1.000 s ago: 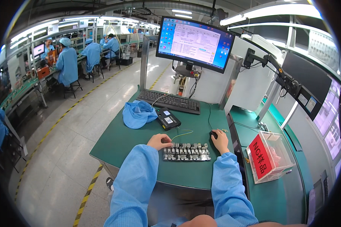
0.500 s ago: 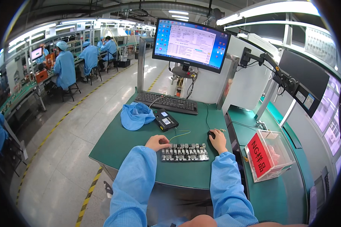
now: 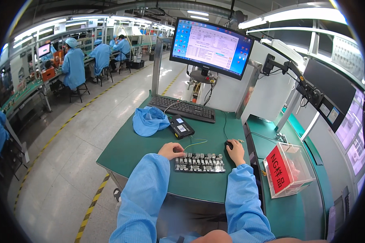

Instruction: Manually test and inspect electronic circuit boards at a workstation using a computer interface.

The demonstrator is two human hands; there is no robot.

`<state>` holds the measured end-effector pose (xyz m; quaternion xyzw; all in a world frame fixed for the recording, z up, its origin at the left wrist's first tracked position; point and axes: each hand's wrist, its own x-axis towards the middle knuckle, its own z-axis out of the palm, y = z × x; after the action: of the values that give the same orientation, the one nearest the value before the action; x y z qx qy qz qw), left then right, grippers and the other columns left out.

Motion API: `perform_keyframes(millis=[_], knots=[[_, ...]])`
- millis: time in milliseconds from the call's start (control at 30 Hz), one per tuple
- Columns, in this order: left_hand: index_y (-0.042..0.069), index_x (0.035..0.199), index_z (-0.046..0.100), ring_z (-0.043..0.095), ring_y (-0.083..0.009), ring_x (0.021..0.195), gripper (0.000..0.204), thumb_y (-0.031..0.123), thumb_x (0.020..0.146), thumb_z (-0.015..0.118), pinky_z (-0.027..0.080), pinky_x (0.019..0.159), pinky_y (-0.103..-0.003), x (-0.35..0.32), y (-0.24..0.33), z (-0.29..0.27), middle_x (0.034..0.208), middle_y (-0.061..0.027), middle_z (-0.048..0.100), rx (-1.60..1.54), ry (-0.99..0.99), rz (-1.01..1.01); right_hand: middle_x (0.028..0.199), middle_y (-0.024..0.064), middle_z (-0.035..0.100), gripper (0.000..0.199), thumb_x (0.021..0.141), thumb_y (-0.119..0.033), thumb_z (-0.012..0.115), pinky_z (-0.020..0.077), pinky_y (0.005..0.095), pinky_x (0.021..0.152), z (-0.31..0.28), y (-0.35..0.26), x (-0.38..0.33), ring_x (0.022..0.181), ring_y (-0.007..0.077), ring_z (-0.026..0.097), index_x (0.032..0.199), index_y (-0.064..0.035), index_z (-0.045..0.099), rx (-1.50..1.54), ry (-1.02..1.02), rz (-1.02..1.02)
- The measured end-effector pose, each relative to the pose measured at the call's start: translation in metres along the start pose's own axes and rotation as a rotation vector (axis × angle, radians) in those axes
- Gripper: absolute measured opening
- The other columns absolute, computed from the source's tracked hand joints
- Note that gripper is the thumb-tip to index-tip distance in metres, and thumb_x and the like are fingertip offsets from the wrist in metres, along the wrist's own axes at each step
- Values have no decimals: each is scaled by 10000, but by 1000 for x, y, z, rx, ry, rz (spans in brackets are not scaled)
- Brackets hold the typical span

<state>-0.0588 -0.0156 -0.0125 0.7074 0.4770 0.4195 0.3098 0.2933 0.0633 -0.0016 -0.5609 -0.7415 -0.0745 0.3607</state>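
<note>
My left hand (image 3: 171,150) is closed in a pinch at the upper left corner of a panel of small circuit boards (image 3: 200,163). Into its fingertips runs the end of a thin yellow-green cable (image 3: 199,140), whose tip they hide. The cable loops over from a small black box (image 3: 181,126) with pale labels. Wrapped over a black computer mouse (image 3: 229,144), my right hand (image 3: 236,153) rests to the right of the panel. The panel lies flat on the green table (image 3: 125,150), bearing rows of silvery metal parts.
Behind the box are a black keyboard (image 3: 186,108) and a lit monitor (image 3: 211,46). A blue cap (image 3: 150,121) lies to its left. On the right bench stands a clear bin (image 3: 298,172) with a red sign. Co-workers (image 3: 73,65) in blue sit at a far-left line.
The whole view has shifted slightly, with the table and monitor a little further right in it. Both hands keep their places, the left at the panel and the right on the mouse.
</note>
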Motion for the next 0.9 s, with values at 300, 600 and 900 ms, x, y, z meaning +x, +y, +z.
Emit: perform_keyframes(millis=[300,600,900], knots=[[70,857,679,594,-140,749,227,225,718,769,469,693,-279,0,2,-1,796,-52,653,40,28,29,1137,66,593,266,784,-231,629,452,380,890,0,-1,1,1061,278,547,1037,-148,637,-6,-15,-1],[85,842,688,619,-173,776,247,261,691,776,487,713,-299,0,-1,-1,824,-77,642,39,30,28,1123,51,593,265,784,-227,628,458,373,880,1,0,3,1044,267,552,1038,-152,634,-20,-11,-8],[78,850,685,627,-171,746,246,248,697,777,495,704,-293,0,0,-1,811,-73,651,31,20,28,1141,57,591,272,766,-221,631,471,386,864,2,2,1,1045,280,549,1032,-170,634,-4,-14,-16]])
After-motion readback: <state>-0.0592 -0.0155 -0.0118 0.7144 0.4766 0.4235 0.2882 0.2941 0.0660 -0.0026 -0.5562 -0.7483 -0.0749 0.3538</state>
